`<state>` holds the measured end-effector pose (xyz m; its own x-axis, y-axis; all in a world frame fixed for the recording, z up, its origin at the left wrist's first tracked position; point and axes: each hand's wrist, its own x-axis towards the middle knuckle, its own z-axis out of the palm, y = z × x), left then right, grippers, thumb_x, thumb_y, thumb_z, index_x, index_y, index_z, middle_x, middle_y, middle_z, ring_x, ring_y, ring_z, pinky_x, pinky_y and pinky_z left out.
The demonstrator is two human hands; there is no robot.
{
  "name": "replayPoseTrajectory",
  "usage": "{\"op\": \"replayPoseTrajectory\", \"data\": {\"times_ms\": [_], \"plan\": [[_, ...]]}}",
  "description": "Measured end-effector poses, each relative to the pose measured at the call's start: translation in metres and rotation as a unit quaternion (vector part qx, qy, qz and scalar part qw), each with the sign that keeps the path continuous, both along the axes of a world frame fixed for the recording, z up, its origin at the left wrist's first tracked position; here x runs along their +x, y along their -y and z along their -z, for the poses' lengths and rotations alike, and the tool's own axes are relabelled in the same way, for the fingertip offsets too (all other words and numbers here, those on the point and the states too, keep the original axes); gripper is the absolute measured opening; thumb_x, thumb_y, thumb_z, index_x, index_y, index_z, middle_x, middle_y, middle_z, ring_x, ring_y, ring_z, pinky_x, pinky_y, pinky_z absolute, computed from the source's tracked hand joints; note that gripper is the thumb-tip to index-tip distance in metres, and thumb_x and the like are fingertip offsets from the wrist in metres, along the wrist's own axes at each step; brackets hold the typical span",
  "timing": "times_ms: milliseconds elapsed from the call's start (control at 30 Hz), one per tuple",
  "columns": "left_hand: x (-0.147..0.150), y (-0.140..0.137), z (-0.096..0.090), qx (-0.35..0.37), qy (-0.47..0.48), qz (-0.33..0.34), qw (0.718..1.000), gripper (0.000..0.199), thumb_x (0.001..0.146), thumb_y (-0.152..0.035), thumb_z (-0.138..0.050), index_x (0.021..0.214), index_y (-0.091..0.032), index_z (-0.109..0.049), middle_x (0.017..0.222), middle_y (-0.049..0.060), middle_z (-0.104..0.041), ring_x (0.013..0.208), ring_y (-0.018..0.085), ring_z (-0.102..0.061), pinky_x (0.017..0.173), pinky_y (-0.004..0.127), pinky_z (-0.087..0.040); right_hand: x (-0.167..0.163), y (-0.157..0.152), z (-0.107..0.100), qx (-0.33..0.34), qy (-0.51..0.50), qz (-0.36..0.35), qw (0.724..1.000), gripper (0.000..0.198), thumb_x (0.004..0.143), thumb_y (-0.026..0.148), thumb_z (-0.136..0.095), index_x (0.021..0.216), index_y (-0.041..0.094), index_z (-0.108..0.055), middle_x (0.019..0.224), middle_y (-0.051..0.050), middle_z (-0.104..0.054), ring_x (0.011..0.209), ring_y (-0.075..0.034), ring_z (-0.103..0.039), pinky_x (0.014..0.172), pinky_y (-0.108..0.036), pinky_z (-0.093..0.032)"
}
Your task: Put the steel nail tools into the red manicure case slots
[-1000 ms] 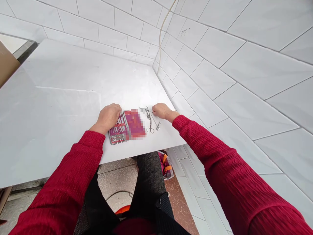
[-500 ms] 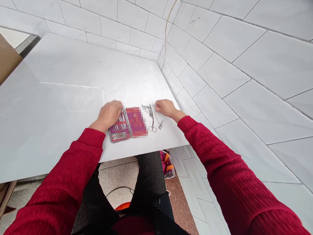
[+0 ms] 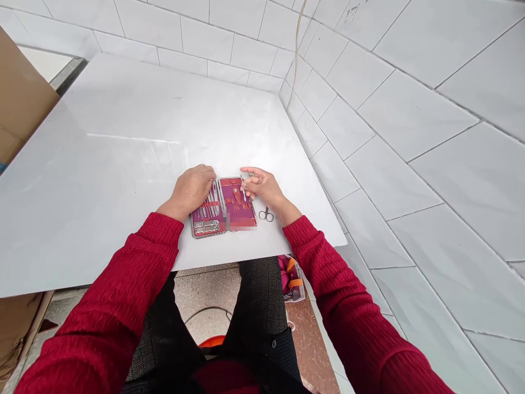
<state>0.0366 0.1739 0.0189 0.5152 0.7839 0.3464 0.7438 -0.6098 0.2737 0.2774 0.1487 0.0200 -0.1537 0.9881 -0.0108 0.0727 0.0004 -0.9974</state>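
An open manicure case (image 3: 239, 216) with a purple and red lining lies on the white table. Its left half holds several slim metal tools (image 3: 210, 207) under a strap and nail clippers (image 3: 206, 226) near the front. My left hand (image 3: 192, 189) is curled over the case's far left edge, fingertips partly hidden. Above the right half, my right hand (image 3: 262, 189) pinches a small silver manicure tool (image 3: 245, 192) between thumb and fingers, the index finger stretched out. Scissors (image 3: 266, 215) lie beside the case, their blades hidden behind my right hand.
White tiled walls (image 3: 394, 126) border the table (image 3: 135, 104) at the back and right. A cardboard box (image 3: 24, 93) stands at the far left. Below the front edge, a clear bag with orange straps (image 3: 293, 279) sits near my leg.
My right hand has moved left from beside the loose tools to over the case's right half, with a small silver tool in its fingers. The left hand stays on the case.
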Motion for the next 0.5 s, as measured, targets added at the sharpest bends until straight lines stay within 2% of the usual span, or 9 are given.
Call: {"op": "replayPoseTrajectory", "data": {"times_ms": [67,167,300,500], "plan": [[0.0,0.001,-0.001,-0.002,0.006,0.002,1.0,0.033,0.096,-0.015,-0.037,0.091,-0.021,-0.07,0.108,0.008,-0.073,0.103,0.027,-0.066,0.078,0.039,-0.052,-0.001,0.001,0.002,0.016,-0.004,0.014,1.0,0.051,0.069,0.034,-0.084,0.115,0.019,-0.068,0.065,0.005,-0.067,0.053,-0.01,-0.054,0.046,-0.022,-0.042],[0.0,0.002,-0.001,-0.007,0.018,0.004,1.0,0.034,0.097,-0.016,-0.037,0.094,-0.021,-0.071,0.111,0.007,-0.073,0.106,0.026,-0.066,0.078,0.039,-0.052,0.0,0.002,0.003,0.038,0.013,0.025,0.999,0.043,0.071,0.036,-0.081,0.11,0.02,-0.071,0.07,0.003,-0.069,0.053,-0.01,-0.053,0.046,-0.023,-0.041],[0.0,0.002,-0.002,-0.011,0.029,0.004,1.0,0.036,0.097,-0.017,-0.037,0.097,-0.021,-0.073,0.113,0.008,-0.073,0.108,0.027,-0.066,0.081,0.04,-0.054,0.001,0.002,0.007,0.062,0.031,0.029,0.997,0.039,0.074,0.035,-0.077,0.11,0.02,-0.072,0.071,0.003,-0.07,0.052,-0.009,-0.051,0.052,-0.025,-0.046],[0.001,0.001,-0.003,-0.02,0.032,0.002,0.999,0.036,0.097,-0.018,-0.038,0.099,-0.021,-0.074,0.114,0.008,-0.073,0.11,0.027,-0.066,0.086,0.041,-0.055,0.0,0.001,0.012,0.049,0.04,0.041,0.997,0.032,0.073,0.031,-0.074,0.102,0.018,-0.074,0.069,0.002,-0.07,0.052,-0.009,-0.05,0.054,-0.026,-0.047]]}}
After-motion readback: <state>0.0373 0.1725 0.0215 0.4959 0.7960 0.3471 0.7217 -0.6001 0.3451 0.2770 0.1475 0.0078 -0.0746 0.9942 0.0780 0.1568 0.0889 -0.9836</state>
